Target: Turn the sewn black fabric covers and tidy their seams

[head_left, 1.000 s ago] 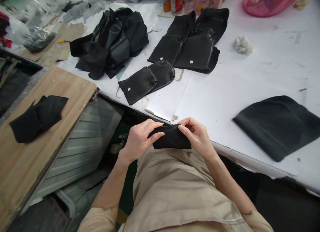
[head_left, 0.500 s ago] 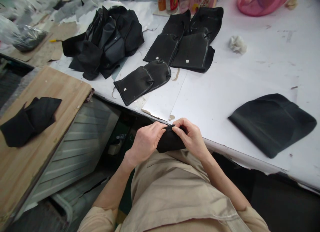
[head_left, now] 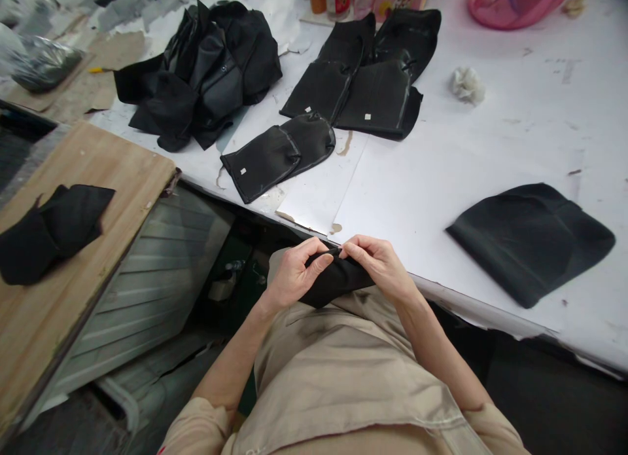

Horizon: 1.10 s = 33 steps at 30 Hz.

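Observation:
A small black fabric piece [head_left: 328,283] hangs between my two hands, just off the table's front edge and above my lap. My left hand [head_left: 301,272] pinches its upper edge between thumb and fingers. Close beside it, my right hand [head_left: 377,262] grips the same edge, so the fingertips of both hands almost meet. The piece looks folded along the top; its far side is hidden behind my fingers. On the table to the right lies a larger folded black fabric piece [head_left: 532,242], apart from my hands.
Several flat black sewn pieces [head_left: 375,98] with small white tags lie mid-table. Left of them is a heap of black material [head_left: 210,75]. Another black piece [head_left: 56,229] rests on a wooden board [head_left: 132,160]. A pink basin [head_left: 515,3] and crumpled tissue [head_left: 468,86] are farther back.
Both hands still hold the black piece. My left thumb now lies along the top edge, and my right hand has shifted slightly right. The piece hangs a little lower and wider.

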Each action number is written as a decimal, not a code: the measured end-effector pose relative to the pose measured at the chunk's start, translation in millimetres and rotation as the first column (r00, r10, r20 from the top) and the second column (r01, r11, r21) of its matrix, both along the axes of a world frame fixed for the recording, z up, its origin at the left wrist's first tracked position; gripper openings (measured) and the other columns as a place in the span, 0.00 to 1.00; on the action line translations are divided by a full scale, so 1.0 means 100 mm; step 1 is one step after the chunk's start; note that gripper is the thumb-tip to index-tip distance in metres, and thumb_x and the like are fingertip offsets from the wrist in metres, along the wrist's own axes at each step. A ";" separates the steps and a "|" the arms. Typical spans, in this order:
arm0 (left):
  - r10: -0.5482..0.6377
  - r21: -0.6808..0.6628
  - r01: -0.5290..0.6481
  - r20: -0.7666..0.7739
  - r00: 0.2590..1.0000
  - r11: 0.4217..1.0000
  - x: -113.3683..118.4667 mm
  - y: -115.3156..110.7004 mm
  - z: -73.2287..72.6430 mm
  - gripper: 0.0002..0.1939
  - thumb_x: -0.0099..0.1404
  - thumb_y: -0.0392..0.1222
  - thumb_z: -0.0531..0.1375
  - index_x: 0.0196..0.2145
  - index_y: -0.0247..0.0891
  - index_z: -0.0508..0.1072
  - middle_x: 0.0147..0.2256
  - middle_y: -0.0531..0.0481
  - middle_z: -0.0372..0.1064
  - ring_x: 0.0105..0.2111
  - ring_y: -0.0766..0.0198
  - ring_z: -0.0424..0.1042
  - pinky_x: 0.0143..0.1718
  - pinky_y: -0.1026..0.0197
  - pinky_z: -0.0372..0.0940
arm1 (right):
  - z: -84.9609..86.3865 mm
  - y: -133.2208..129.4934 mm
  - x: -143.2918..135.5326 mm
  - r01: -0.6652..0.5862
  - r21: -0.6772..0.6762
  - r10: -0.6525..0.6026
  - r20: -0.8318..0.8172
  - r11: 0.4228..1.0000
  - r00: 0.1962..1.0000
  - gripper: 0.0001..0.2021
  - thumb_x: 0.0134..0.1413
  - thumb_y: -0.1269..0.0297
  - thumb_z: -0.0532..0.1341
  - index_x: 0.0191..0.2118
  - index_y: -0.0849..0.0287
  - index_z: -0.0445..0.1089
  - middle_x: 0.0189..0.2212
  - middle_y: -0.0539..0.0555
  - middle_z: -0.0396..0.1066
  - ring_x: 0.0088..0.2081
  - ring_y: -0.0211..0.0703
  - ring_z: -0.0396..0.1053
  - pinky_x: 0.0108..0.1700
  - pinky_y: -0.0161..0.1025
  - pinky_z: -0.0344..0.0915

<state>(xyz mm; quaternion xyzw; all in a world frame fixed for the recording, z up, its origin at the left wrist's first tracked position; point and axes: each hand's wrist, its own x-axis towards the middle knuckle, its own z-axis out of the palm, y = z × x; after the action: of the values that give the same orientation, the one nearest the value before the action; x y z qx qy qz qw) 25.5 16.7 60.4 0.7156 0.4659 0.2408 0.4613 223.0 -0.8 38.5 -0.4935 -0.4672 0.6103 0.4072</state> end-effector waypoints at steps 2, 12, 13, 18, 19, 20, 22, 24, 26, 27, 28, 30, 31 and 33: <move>-0.002 -0.021 0.002 0.024 1.000 1.000 0.00 0.00 -0.01 0.11 0.68 0.47 0.58 0.31 0.37 0.70 0.29 0.53 0.62 0.30 0.65 0.62 0.33 0.63 0.57 | -0.02 0.00 -0.01 0.007 -0.107 -0.017 -0.095 0.994 0.995 0.18 0.57 0.48 0.62 0.27 0.59 0.72 0.22 0.48 0.66 0.24 0.36 0.58 0.26 0.34 0.52; -0.031 -0.205 0.057 0.132 0.991 0.977 -0.01 0.01 -0.05 0.14 0.67 0.48 0.60 0.29 0.36 0.68 0.27 0.54 0.60 0.28 0.66 0.59 0.31 0.64 0.56 | -0.05 -0.02 0.01 0.034 -0.096 -0.054 -0.215 0.995 0.975 0.15 0.59 0.52 0.62 0.29 0.58 0.68 0.31 0.51 0.72 0.32 0.38 0.66 0.36 0.36 0.62; -0.024 -0.206 0.051 0.132 0.991 0.977 -0.01 0.01 -0.05 0.14 0.67 0.48 0.60 0.30 0.36 0.69 0.27 0.54 0.60 0.28 0.66 0.59 0.30 0.64 0.56 | -0.05 -0.04 0.02 0.037 -0.042 -0.045 -0.188 0.998 0.981 0.13 0.59 0.53 0.63 0.31 0.57 0.68 0.32 0.51 0.72 0.34 0.39 0.67 0.38 0.36 0.63; 0.015 -0.188 0.007 0.120 0.993 0.982 -0.01 0.03 -0.07 0.13 0.67 0.49 0.59 0.32 0.36 0.71 0.29 0.52 0.63 0.30 0.65 0.62 0.32 0.64 0.57 | -0.03 -0.14 0.05 0.077 0.196 -0.071 -0.040 0.978 0.997 0.15 0.49 0.58 0.71 0.38 0.55 0.66 0.44 0.55 0.70 0.46 0.45 0.69 0.45 0.40 0.66; 0.021 -0.185 0.002 0.119 0.993 0.983 -0.01 0.03 -0.07 0.13 0.67 0.49 0.59 0.32 0.36 0.71 0.29 0.52 0.64 0.30 0.66 0.62 0.33 0.64 0.57 | -0.04 -0.16 0.04 0.078 0.223 -0.077 -0.012 0.972 0.997 0.16 0.48 0.58 0.72 0.38 0.55 0.66 0.45 0.55 0.69 0.47 0.46 0.68 0.46 0.41 0.66; 0.025 -0.183 -0.003 0.120 0.992 0.983 0.00 0.03 -0.07 0.13 0.67 0.49 0.59 0.32 0.36 0.71 0.29 0.52 0.64 0.31 0.66 0.62 0.33 0.65 0.58 | -0.04 -0.16 0.04 0.065 0.241 -0.070 0.013 0.968 0.997 0.17 0.48 0.58 0.72 0.38 0.55 0.66 0.45 0.55 0.69 0.48 0.47 0.68 0.47 0.41 0.65; 0.030 -0.178 -0.009 0.119 0.992 0.984 0.01 0.02 -0.06 0.14 0.68 0.50 0.58 0.32 0.35 0.70 0.29 0.52 0.64 0.31 0.66 0.62 0.34 0.65 0.58 | -0.06 -0.16 0.03 0.018 0.248 -0.034 0.060 0.969 0.998 0.16 0.48 0.58 0.72 0.36 0.55 0.65 0.43 0.55 0.69 0.46 0.47 0.68 0.48 0.42 0.65; 0.040 -0.175 -0.020 0.114 0.993 0.984 0.02 0.02 -0.05 0.16 0.69 0.51 0.57 0.31 0.35 0.70 0.29 0.52 0.63 0.31 0.66 0.62 0.34 0.65 0.57 | -0.07 -0.16 0.01 -0.001 0.235 -0.024 0.103 0.972 0.994 0.15 0.50 0.58 0.71 0.35 0.56 0.64 0.40 0.53 0.69 0.42 0.45 0.68 0.46 0.41 0.64; 0.055 -0.176 -0.035 0.111 0.992 0.984 0.03 0.01 -0.04 0.17 0.69 0.51 0.56 0.30 0.35 0.69 0.28 0.53 0.61 0.30 0.67 0.60 0.33 0.65 0.56 | -0.08 -0.15 0.00 -0.015 0.228 -0.018 0.141 0.973 0.990 0.14 0.51 0.60 0.70 0.33 0.56 0.63 0.38 0.52 0.69 0.40 0.44 0.67 0.44 0.40 0.63; 0.064 -0.177 -0.043 0.113 0.992 0.983 0.04 0.01 -0.04 0.18 0.70 0.52 0.56 0.29 0.35 0.68 0.28 0.53 0.60 0.29 0.67 0.59 0.32 0.65 0.56 | -0.08 -0.15 0.00 -0.025 0.233 -0.012 0.157 0.972 0.987 0.13 0.52 0.62 0.69 0.33 0.56 0.63 0.37 0.52 0.69 0.40 0.43 0.67 0.44 0.39 0.63; 0.078 -0.182 -0.056 0.117 0.990 0.982 0.04 0.01 -0.04 0.18 0.70 0.52 0.56 0.29 0.35 0.68 0.27 0.54 0.59 0.29 0.68 0.59 0.31 0.65 0.55 | -0.08 -0.14 -0.01 -0.036 0.248 -0.008 0.173 0.968 0.985 0.12 0.52 0.63 0.69 0.32 0.56 0.63 0.37 0.51 0.69 0.40 0.43 0.67 0.44 0.39 0.63; 0.124 -0.215 -0.093 0.136 0.983 0.972 0.07 0.02 -0.05 0.19 0.69 0.53 0.56 0.28 0.35 0.68 0.26 0.54 0.58 0.27 0.69 0.57 0.30 0.66 0.55 | -0.08 -0.14 -0.03 -0.044 0.304 -0.018 0.199 0.952 0.980 0.11 0.53 0.66 0.68 0.31 0.56 0.62 0.37 0.52 0.69 0.41 0.43 0.68 0.45 0.39 0.63; 0.154 -0.246 -0.114 0.150 0.977 0.962 0.08 0.02 -0.06 0.19 0.68 0.53 0.57 0.27 0.34 0.69 0.25 0.54 0.59 0.27 0.69 0.57 0.29 0.66 0.54 | -0.08 -0.13 -0.04 -0.046 0.337 -0.026 0.207 0.940 0.978 0.11 0.53 0.67 0.67 0.31 0.55 0.62 0.38 0.52 0.69 0.42 0.43 0.68 0.46 0.39 0.63; 0.213 -0.329 -0.145 0.184 0.959 0.933 0.11 0.03 -0.08 0.18 0.66 0.53 0.60 0.28 0.34 0.70 0.25 0.55 0.60 0.26 0.70 0.58 0.28 0.66 0.55 | -0.08 -0.13 -0.06 -0.054 0.389 -0.037 0.222 0.920 0.974 0.11 0.54 0.69 0.66 0.30 0.55 0.61 0.40 0.54 0.68 0.45 0.44 0.68 0.47 0.40 0.63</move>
<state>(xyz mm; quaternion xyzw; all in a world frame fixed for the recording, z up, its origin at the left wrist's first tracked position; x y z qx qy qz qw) 36.8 19.5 52.4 0.5573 0.5086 0.2817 0.5927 217.2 -14.2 30.9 -0.4660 -0.6250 0.4462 0.4395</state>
